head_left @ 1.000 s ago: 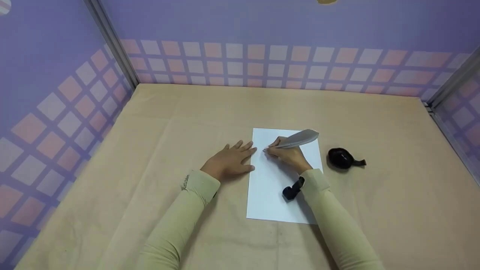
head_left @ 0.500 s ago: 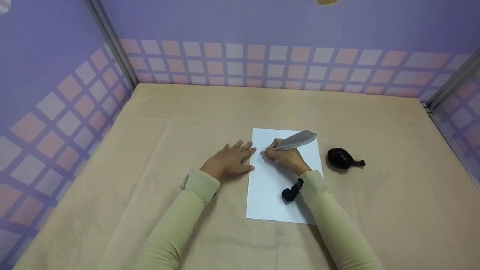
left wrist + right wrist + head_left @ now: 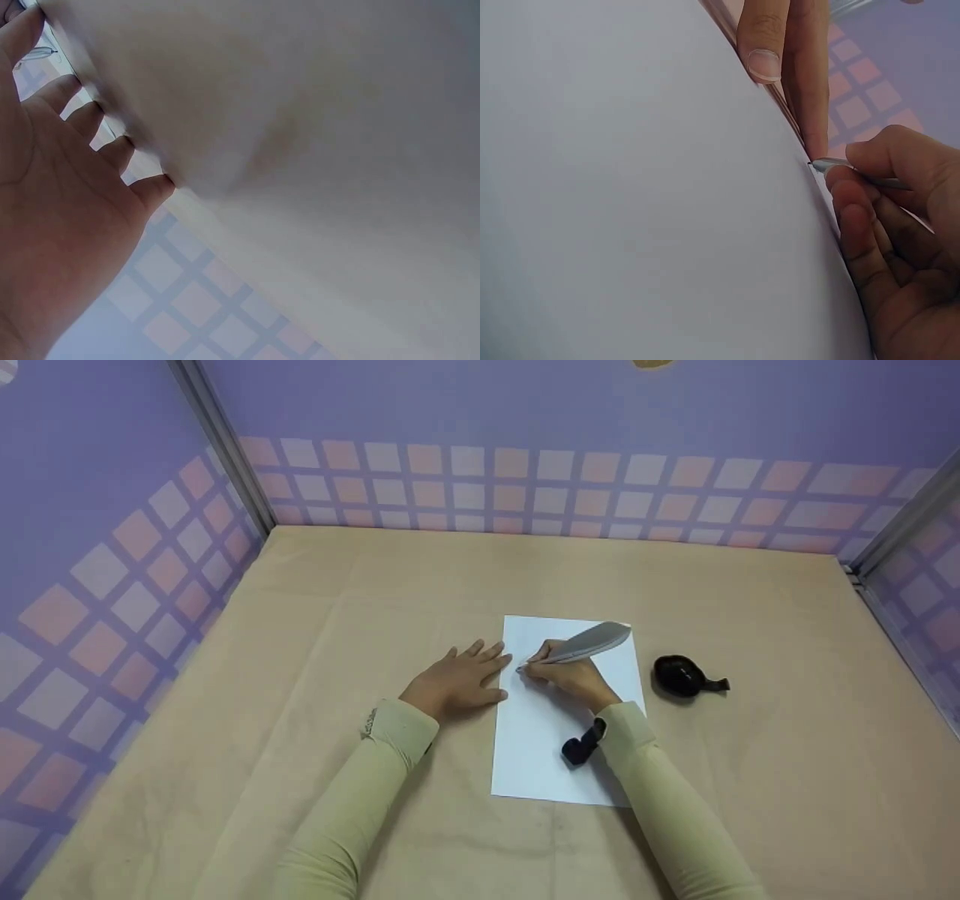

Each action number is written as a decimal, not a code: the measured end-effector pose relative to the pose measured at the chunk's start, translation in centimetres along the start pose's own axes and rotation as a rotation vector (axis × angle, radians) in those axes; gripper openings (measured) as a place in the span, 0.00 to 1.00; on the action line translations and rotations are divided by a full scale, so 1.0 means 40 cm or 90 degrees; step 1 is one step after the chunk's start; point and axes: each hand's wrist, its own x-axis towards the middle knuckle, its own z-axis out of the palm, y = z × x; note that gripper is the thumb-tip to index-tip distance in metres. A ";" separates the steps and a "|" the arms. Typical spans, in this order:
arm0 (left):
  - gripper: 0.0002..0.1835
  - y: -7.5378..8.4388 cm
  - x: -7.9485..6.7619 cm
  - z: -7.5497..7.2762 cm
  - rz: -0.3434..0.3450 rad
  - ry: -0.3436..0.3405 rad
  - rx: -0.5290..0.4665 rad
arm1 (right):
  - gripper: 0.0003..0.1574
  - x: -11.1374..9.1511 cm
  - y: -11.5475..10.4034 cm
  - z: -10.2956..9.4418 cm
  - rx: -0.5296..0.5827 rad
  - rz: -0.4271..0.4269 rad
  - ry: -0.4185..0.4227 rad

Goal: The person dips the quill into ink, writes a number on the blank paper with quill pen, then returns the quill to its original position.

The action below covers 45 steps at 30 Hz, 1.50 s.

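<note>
In the head view a white sheet of paper [image 3: 536,735] lies on the cloth-covered table. My right hand [image 3: 571,679] pinches a grey feather quill pen [image 3: 592,643], its tip down at the sheet's upper left part. In the right wrist view the quill pen's slim shaft [image 3: 889,182] sits between thumb and fingers, its point touching the paper. My left hand [image 3: 459,681] lies flat with fingers spread, its fingertips at the paper's left edge. The left wrist view shows that palm from the side. Any marks on the sheet are too faint to tell.
Right of the paper stands a glossy black dish [image 3: 679,676] with a short handle pointing right. A black wrist camera [image 3: 577,750] juts from the right cuff over the sheet. Beige cloth [image 3: 360,607] covers the table, bounded by checkered purple walls [image 3: 469,472].
My right hand and the quill pen have shifted slightly left and toward me across the paper. The left hand stays in place.
</note>
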 end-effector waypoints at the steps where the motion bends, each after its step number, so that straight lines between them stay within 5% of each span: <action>1: 0.37 0.000 0.000 0.000 0.001 0.001 0.001 | 0.05 -0.001 0.000 0.000 0.000 0.000 -0.002; 45: 0.36 -0.001 0.003 -0.002 0.002 -0.009 0.002 | 0.07 -0.018 -0.001 0.009 -0.012 -0.041 -0.071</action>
